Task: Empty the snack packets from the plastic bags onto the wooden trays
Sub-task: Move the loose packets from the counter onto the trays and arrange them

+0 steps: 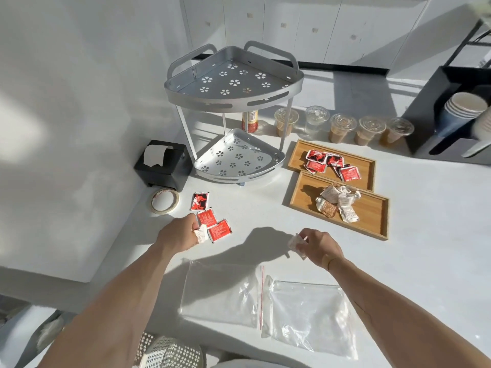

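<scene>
Two flat clear plastic bags lie at the near edge, one on the left (220,292) and one on the right (309,314). My left hand (179,232) pinches a small white packet (202,234) beside three red packets (210,217) on the counter. My right hand (320,247) grips a crumpled white packet (297,245). At the right, the far wooden tray (368,166) holds several red packets (330,163). The near wooden tray (372,216) holds several white and brown packets (338,203).
A two-tier metal corner rack (233,102) stands at the back centre. A black tissue box (164,166) and a tape roll (163,201) sit to its left. Lidded drink cups (342,127) line the back, and stacked paper cups (462,110) sit far right. A white perforated basket (170,354) is below.
</scene>
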Demonstrator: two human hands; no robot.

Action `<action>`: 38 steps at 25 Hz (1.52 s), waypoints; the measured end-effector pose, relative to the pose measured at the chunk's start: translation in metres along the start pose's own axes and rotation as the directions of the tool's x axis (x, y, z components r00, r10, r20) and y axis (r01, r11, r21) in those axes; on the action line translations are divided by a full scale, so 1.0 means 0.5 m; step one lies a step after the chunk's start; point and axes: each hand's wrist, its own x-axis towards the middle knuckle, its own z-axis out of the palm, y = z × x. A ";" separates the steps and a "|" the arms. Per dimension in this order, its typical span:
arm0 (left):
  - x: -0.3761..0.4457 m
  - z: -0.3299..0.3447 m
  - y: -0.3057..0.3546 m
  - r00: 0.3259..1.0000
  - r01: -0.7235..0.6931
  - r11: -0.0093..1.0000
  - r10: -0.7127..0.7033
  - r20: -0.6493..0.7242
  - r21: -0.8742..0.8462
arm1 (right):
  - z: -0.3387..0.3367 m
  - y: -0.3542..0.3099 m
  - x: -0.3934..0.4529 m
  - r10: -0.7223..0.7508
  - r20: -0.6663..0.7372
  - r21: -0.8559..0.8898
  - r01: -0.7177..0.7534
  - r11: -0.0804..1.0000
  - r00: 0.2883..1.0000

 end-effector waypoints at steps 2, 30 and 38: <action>0.002 -0.018 0.048 1.000 -0.020 1.000 0.020 -0.005 -0.020 | -0.030 0.036 -0.008 0.015 -0.023 0.017 -0.014 1.000 1.000; 0.099 0.174 0.772 0.916 -0.388 0.921 0.391 0.089 -0.043 | -0.272 0.374 0.082 0.141 -0.018 0.138 -0.137 0.981 0.990; 0.143 0.196 0.784 0.933 -0.360 0.932 0.360 0.003 -0.041 | -0.238 0.354 0.178 0.038 -0.041 0.038 -0.036 0.999 0.998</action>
